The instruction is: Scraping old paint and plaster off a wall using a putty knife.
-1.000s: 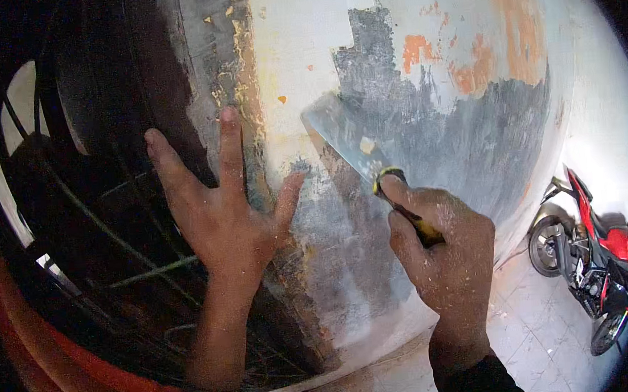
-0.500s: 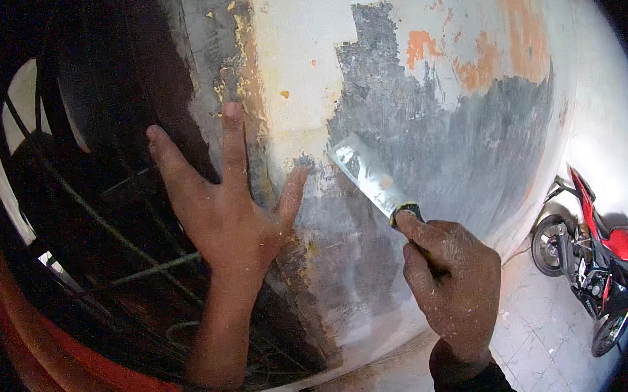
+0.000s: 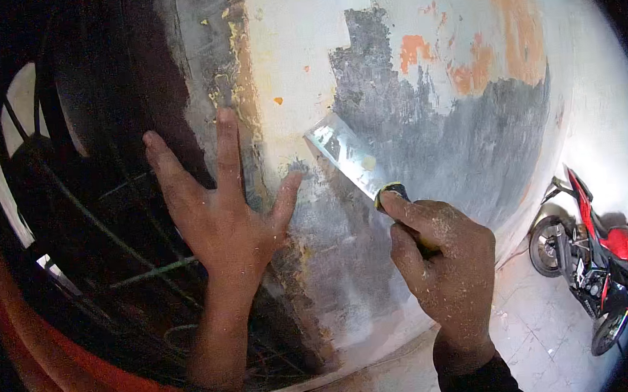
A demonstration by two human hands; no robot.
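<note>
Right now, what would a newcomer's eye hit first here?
Probably the shiny putty knife near the centre, gripped in the right hand in front of a patchy grey, white and orange wall. Next, the left hand, fingers spread wide, left of the knife. Then the red-and-black motorcycle on the pale tiled floor, far right.

Tiled room [image 3: 531, 330] with patchy wall [image 3: 463, 138], motorbike [image 3: 591, 286]

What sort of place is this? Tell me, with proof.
Probably a home or garage under renovation: a patchy grey-and-white wall, a scraper in the right hand, and a red motorcycle on the tiled floor.
</note>
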